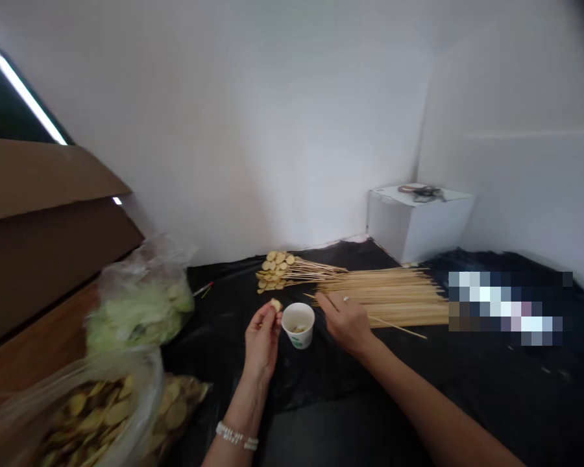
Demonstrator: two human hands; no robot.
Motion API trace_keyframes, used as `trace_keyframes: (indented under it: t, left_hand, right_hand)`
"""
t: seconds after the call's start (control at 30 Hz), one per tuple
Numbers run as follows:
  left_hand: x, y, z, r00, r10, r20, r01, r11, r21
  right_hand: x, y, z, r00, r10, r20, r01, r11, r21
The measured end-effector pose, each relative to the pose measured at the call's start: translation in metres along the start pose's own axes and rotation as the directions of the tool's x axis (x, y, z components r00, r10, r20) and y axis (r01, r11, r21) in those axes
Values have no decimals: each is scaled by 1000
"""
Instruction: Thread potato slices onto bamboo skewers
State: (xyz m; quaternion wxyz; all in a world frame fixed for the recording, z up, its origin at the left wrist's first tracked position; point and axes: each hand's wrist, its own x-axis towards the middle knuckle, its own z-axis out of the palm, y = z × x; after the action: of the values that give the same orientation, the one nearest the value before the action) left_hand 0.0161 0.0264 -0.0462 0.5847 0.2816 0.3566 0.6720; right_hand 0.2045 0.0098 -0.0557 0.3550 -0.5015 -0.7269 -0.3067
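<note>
My left hand (263, 337) pinches a pale round slice (276, 304), which looks like potato, between thumb and fingers. A thin wooden skewer (399, 328) runs through my right hand (344, 323), its tip poking out to the left and its tail to the lower right. Between both hands stands a white paper cup (298, 331) with a green print and a few small bits inside. Just beyond lie several skewers threaded with slices (276, 267). A broad row of bare skewers (399, 292) spreads behind and right of my right hand.
At lower left, an open clear plastic bag (148, 383) is full of slices, beside another bag of slices (178, 405). A bag of pale green pieces (143, 311) sits behind them. Black sheeting (331, 415) covers the table. A white box (418, 220) stands against the wall.
</note>
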Motion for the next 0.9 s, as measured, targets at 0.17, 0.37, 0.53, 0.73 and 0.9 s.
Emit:
trace_keyframes:
  t: [0.17,0.37,0.53,0.73,0.9]
  left_hand:
    - [-4,8,-2,998,-29,59,30,999,-13]
    - [-9,17,1,987,40,155,-51,997,66]
    - [-19,20,12,985,-31,167,19,997,69]
    - [-24,20,16,987,-85,136,86,996,1]
    - [-22,23,15,988,-74,136,78,997,-25]
  right_hand:
    - [5,-5,-13,998,-41,-43,42,999,30]
    - [7,-21,-27,994,-110,-14,110,991,81]
    - [8,-29,-31,994,-106,-19,107,984,142]
    - [5,-29,-28,995,-102,-10,102,981,163]
    - [5,-31,-29,996,-86,-3,86,983,163]
